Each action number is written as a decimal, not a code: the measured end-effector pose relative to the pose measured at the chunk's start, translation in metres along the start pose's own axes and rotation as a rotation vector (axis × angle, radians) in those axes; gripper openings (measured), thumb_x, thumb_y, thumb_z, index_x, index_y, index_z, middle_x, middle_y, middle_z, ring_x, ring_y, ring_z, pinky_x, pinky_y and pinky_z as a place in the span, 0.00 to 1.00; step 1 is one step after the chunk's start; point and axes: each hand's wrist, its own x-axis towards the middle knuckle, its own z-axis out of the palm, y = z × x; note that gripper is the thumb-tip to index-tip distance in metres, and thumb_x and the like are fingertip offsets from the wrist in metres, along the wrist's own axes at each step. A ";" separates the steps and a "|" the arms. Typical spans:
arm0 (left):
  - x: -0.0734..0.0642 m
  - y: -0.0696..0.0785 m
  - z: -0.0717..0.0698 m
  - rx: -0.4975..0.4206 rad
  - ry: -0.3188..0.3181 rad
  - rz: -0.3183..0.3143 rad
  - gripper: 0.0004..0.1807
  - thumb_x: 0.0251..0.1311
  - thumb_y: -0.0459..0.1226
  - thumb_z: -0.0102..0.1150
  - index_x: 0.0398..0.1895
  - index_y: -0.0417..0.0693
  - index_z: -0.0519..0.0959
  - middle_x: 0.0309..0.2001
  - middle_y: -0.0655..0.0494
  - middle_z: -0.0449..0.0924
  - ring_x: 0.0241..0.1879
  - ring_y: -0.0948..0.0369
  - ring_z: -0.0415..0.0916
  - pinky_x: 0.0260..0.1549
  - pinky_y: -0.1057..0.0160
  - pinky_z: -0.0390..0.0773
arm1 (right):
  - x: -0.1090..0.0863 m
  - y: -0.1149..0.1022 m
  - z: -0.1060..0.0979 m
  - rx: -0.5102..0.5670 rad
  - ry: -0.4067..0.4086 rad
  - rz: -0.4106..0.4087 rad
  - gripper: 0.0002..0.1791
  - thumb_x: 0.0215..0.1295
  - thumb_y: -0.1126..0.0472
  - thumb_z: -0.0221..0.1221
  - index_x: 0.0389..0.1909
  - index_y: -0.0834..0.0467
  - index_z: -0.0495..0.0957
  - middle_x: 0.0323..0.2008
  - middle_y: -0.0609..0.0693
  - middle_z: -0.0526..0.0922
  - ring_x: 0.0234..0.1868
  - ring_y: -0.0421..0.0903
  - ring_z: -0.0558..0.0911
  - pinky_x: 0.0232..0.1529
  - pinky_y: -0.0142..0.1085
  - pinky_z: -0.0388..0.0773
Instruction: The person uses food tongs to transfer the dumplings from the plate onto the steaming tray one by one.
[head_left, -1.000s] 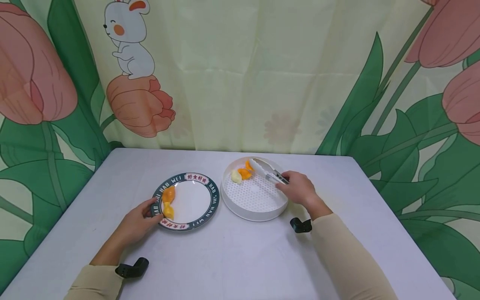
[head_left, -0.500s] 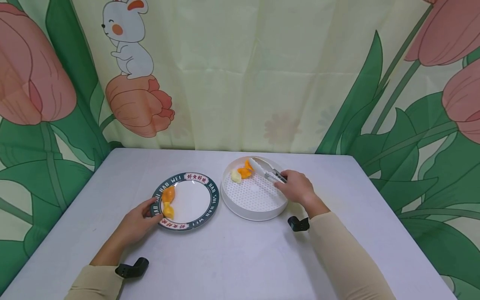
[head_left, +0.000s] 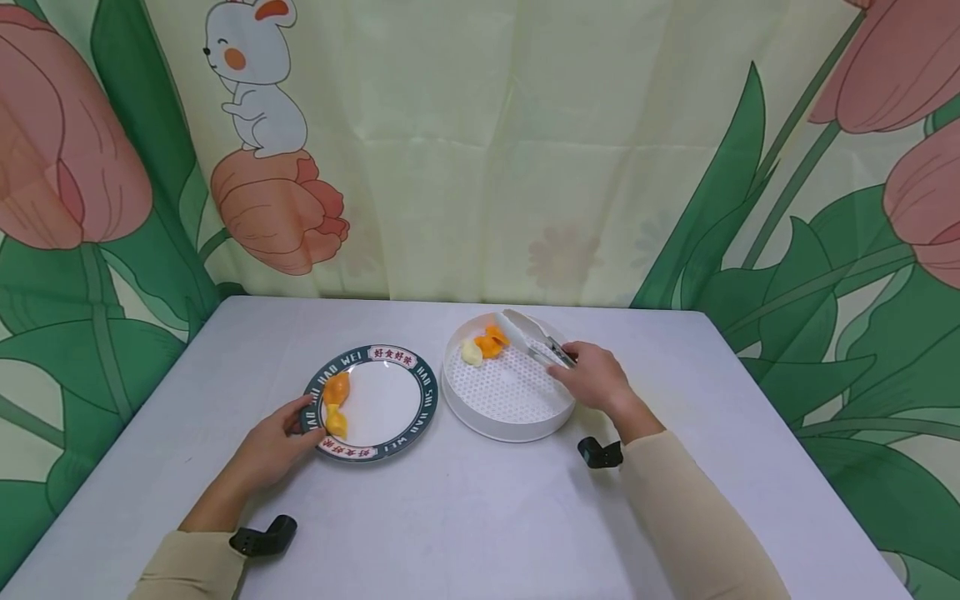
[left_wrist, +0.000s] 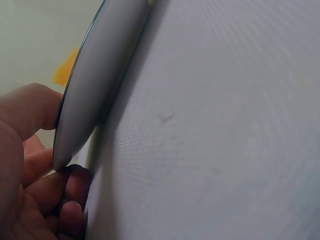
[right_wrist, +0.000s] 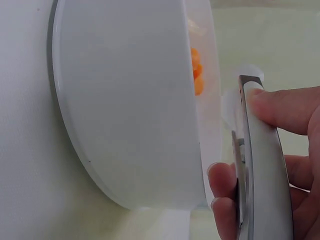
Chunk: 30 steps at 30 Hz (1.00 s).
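Note:
My left hand [head_left: 276, 443] grips the near-left rim of a white plate [head_left: 386, 400] with a dark patterned border. In the left wrist view the thumb lies over the rim of the plate [left_wrist: 92, 85], with fingers beneath it. On the plate are an orange dumpling-shaped piece [head_left: 337, 388] and a yellow one [head_left: 336, 422]. My right hand [head_left: 597, 377] holds metal tongs [head_left: 542, 343] with whitish tips over a round white steamer tray [head_left: 510, 429]. The tips are beside two orange pieces [head_left: 489, 347]; a pale yellow piece [head_left: 472, 353] lies next to them.
The steamer tray has a raised wall and a perforated floor, and stands right of the plate with a narrow gap between. Both rest on a white-covered table [head_left: 465, 525]. A printed curtain [head_left: 480, 167] hangs behind the table's far edge.
The tongs' tips have shifted slightly away and left. One orange piece beside them has sunk a little toward the other. My left hand and the plate have stayed put.

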 end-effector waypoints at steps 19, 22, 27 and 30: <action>-0.001 0.002 -0.004 -0.034 -0.019 -0.001 0.45 0.66 0.48 0.61 0.78 0.36 0.52 0.67 0.28 0.62 0.61 0.39 0.63 0.61 0.38 0.68 | -0.023 -0.020 0.005 0.130 -0.014 -0.179 0.39 0.64 0.49 0.67 0.71 0.61 0.67 0.66 0.62 0.72 0.59 0.58 0.73 0.58 0.53 0.73; -0.001 0.001 -0.005 -0.054 -0.029 0.006 0.48 0.66 0.48 0.62 0.78 0.36 0.49 0.66 0.28 0.63 0.59 0.40 0.64 0.60 0.39 0.70 | -0.027 -0.029 0.009 0.110 -0.034 -0.209 0.38 0.63 0.50 0.68 0.71 0.61 0.68 0.65 0.61 0.73 0.59 0.58 0.73 0.59 0.53 0.74; -0.002 0.001 -0.009 -0.089 -0.056 0.015 0.49 0.66 0.47 0.62 0.79 0.36 0.45 0.70 0.28 0.60 0.63 0.38 0.64 0.61 0.39 0.69 | -0.033 -0.045 0.018 0.063 -0.086 -0.294 0.37 0.63 0.51 0.67 0.70 0.61 0.69 0.65 0.59 0.74 0.60 0.57 0.73 0.62 0.53 0.72; -0.002 0.001 -0.010 -0.107 -0.075 0.024 0.50 0.65 0.48 0.62 0.79 0.36 0.44 0.71 0.29 0.58 0.65 0.37 0.62 0.62 0.39 0.67 | -0.036 -0.055 0.024 0.044 -0.110 -0.349 0.35 0.63 0.53 0.67 0.69 0.61 0.71 0.63 0.57 0.76 0.57 0.55 0.74 0.61 0.51 0.72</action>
